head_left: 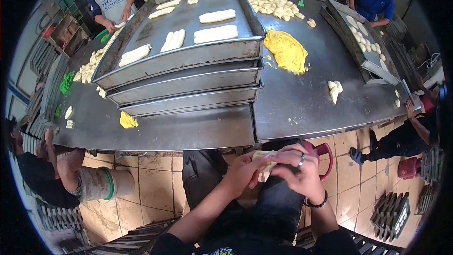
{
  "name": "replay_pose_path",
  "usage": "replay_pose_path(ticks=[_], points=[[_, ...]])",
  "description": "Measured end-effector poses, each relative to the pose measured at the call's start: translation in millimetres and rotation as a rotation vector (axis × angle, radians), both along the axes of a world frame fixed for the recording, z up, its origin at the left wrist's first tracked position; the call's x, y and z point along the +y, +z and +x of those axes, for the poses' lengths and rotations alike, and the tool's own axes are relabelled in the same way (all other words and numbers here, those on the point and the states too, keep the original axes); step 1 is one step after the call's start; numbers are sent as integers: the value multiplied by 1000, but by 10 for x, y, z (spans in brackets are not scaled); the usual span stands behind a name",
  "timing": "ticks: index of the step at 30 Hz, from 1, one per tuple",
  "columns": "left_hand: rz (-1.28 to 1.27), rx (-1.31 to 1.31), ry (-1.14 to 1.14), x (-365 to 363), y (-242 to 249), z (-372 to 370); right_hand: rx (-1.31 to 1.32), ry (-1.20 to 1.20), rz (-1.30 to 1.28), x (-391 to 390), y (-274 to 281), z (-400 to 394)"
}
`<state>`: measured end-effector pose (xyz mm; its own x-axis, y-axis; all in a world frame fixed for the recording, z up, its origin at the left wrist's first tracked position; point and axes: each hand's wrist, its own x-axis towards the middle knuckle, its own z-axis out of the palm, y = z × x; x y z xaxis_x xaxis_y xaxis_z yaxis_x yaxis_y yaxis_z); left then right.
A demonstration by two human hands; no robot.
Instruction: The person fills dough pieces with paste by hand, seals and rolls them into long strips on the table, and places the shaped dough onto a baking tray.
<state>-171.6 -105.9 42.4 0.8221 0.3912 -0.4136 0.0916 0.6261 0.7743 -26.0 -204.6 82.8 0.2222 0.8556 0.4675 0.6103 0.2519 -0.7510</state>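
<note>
Over my lap, just off the table's front edge, a small piece of pale dough [265, 155] with a bit of yellow on it is held between both hands. My left hand [239, 174] is closed around its left side. On the right side, the fingers of my right hand [298, 166], with a ring on one, pinch the dough. Some of the dough is hidden behind my fingers. On the table ahead lie a mound of yellow filling [286, 52] and a small cluster of dough pieces [335, 90].
Stacked metal trays [184, 78] with dough strips [215, 34] stand on the metal table [198, 132]. Many dough pieces [273, 5] lie behind the filling. Another tray [363, 42] rests at right. Several people work around the table; a bucket [120, 183] stands at lower left.
</note>
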Motion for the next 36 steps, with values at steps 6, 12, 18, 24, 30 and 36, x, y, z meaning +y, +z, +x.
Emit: replay_pose_path(ticks=[6,12,18,24,30,36], points=[[56,-21,-117,-28,71,-15,-52,-132,-159,-101,-11,-37],[490,50,-112,-76,-49,-5,365,-143,-400,-184,-228,52],[356,-50,-182,-16,-37,60,718,89,-588,-220,-175,140],[575,-53,-113,48,52,156,729,122,-596,-237,-145,266],[576,-124,-213,137,91,300,707,155,-657,-217,-101,379],[809,-43,-365,311,213,541,610,50,-622,-141,15,553]])
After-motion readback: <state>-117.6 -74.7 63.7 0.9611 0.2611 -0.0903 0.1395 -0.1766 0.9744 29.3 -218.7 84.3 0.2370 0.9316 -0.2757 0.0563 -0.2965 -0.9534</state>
